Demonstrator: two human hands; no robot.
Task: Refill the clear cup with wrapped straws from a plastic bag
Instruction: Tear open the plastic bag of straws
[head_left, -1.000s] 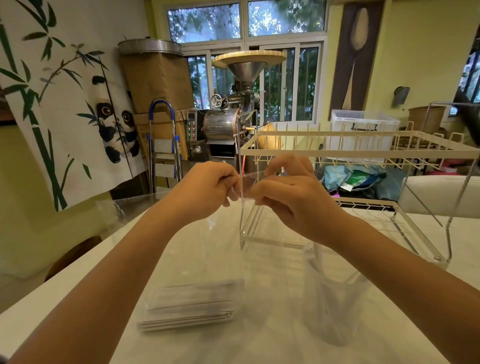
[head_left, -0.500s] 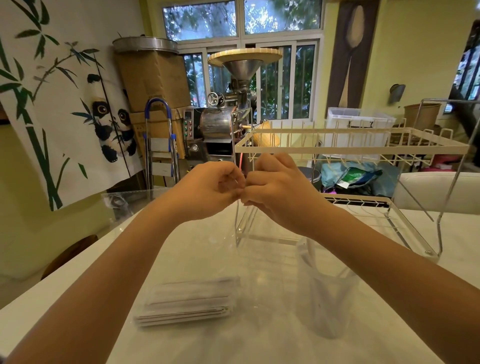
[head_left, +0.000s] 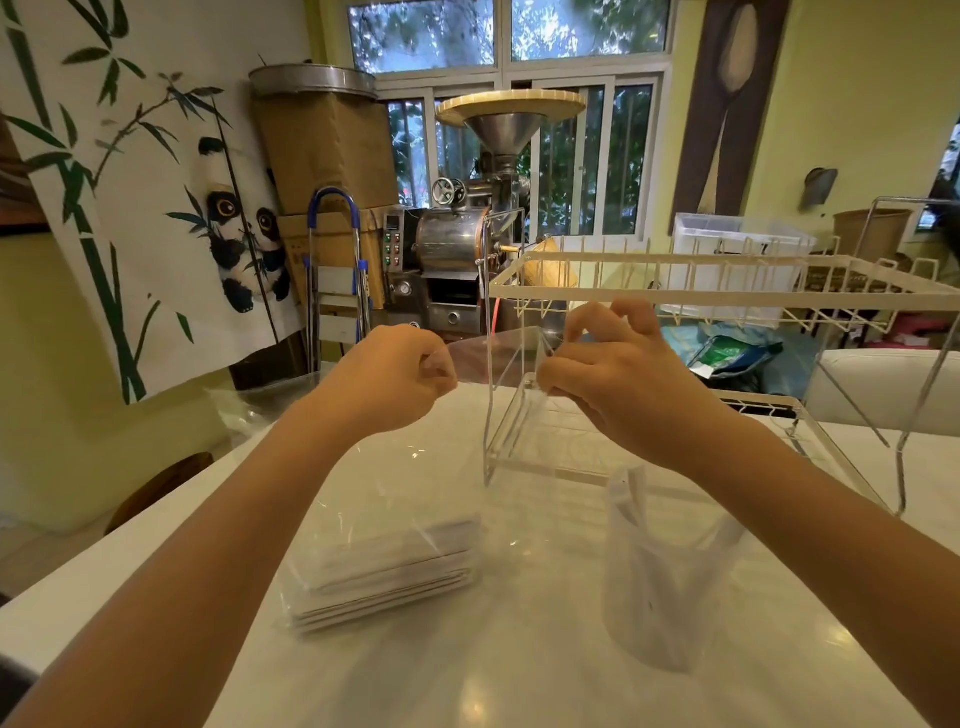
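Observation:
A clear plastic bag (head_left: 395, 499) hangs from my two hands over the white table (head_left: 467, 686). A stack of white wrapped straws (head_left: 389, 577) lies in its bottom, resting on the table. My left hand (head_left: 395, 379) pinches the bag's top edge on the left. My right hand (head_left: 618, 369) pinches the top edge on the right, and the mouth is stretched wide between them. A clear cup (head_left: 665, 571) stands on the table under my right forearm, and I cannot tell what is in it.
A cream wire dish rack (head_left: 691, 291) with a clear acrylic base (head_left: 530, 462) stands right behind my hands. More crumpled clear plastic (head_left: 244, 410) lies at the table's far left edge. A coffee roaster (head_left: 467, 244) and a step ladder (head_left: 337, 275) stand beyond the table.
My hands were pressed together at the bag's top. They have pulled apart sideways, and the bag's mouth has opened between them.

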